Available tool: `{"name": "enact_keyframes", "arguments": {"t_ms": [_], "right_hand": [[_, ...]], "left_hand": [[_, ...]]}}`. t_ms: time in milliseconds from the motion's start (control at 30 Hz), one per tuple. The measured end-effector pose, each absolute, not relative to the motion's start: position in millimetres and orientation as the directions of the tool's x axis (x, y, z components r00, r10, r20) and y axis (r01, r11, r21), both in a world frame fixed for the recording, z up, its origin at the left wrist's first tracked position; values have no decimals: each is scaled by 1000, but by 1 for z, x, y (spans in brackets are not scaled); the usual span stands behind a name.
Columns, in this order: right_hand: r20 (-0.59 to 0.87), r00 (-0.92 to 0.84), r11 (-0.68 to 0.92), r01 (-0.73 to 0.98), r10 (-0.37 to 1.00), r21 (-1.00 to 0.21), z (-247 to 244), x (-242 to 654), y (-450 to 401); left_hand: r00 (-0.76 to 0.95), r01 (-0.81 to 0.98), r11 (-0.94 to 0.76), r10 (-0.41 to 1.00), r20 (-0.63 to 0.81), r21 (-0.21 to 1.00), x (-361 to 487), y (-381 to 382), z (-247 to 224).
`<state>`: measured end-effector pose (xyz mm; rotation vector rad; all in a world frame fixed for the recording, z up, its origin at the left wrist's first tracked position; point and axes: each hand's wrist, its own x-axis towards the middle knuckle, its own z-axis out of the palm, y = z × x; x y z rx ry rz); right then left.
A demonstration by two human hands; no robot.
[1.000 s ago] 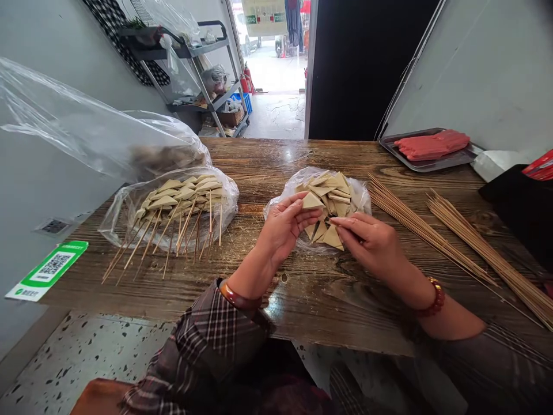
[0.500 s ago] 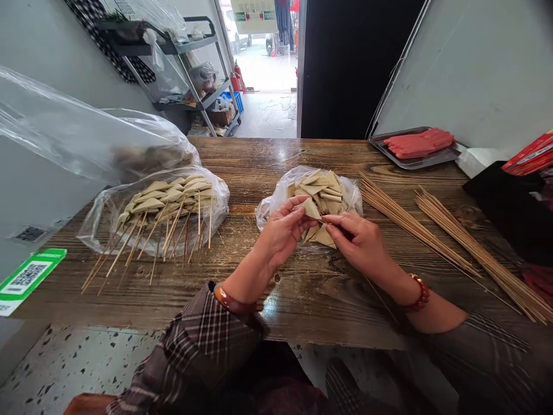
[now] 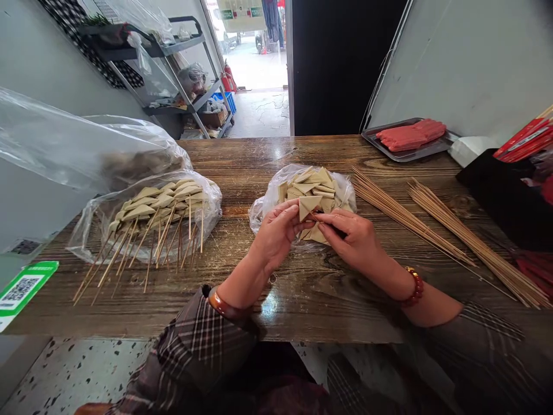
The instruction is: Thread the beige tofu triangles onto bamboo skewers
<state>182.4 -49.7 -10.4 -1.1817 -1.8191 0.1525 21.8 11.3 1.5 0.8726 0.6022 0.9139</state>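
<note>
My left hand (image 3: 279,230) pinches a beige triangular piece (image 3: 309,206) that looks like folded tofu skin. Beside it, my right hand (image 3: 352,233) is closed on a thin bamboo skewer (image 3: 314,217), whose tip meets the lower edge of the piece; how deep it goes I cannot tell. Just behind both hands, a clear plastic bag (image 3: 259,210) holds a heap of loose beige triangles (image 3: 313,184). To the left, skewered triangles (image 3: 162,199) lie piled on another clear bag (image 3: 211,199), their sticks (image 3: 129,245) pointing toward me.
Two bundles of bare skewers (image 3: 410,222) lie on the wooden table (image 3: 242,161) at right. Behind them is a dark tray (image 3: 406,154) with red packs (image 3: 410,135). A black box (image 3: 488,184) stands far right, a green QR card (image 3: 28,288) at left.
The triangle in my left hand has turned so its flat face shows more, and the skewer tip now sits at its lower edge. The whole view has shifted slightly.
</note>
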Motion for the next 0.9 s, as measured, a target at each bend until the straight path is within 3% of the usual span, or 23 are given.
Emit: {"name": "enact_keyframes", "arguments": {"t_ms": [167,533,900], "right_hand": [[617,-92,517,649,782,-559,-9,183,-50],[606,-126,546,603,785,-581,-13,180,-53],[605,-146,553,609,782,-568,-16,181,-51]], "left_hand": [[495,-392,300,866,-76,870,18,13,4],[382,-470,421,890,-251,776,10,22,7],[407,-479,445,876,-258,757,13,19,7]]}}
